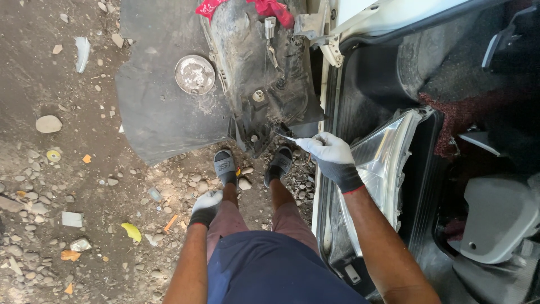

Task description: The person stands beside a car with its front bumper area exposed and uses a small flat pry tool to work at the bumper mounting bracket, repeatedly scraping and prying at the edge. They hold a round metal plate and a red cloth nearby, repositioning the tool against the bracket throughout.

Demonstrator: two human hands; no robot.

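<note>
My right hand (331, 151), in a white and black glove, is closed on a thin metal tool (291, 138) whose tip points at the lower edge of a dirty black car part (264, 84) lying on a dark mat. My left hand (205, 206), gloved the same way, hangs beside my left knee with its fingers curled and nothing in it. A clear headlamp unit (382, 163) stands on the car's door sill just right of my right hand. My feet in black slides (225, 166) stand on gravel.
A round metal lid (194, 74) lies on the dark mat (152, 112). A red cloth (270, 8) hangs at the top of the car part. The open car (478, 112) with its floor and grey seat base fills the right. Stones and litter cover the dirt ground (56, 169).
</note>
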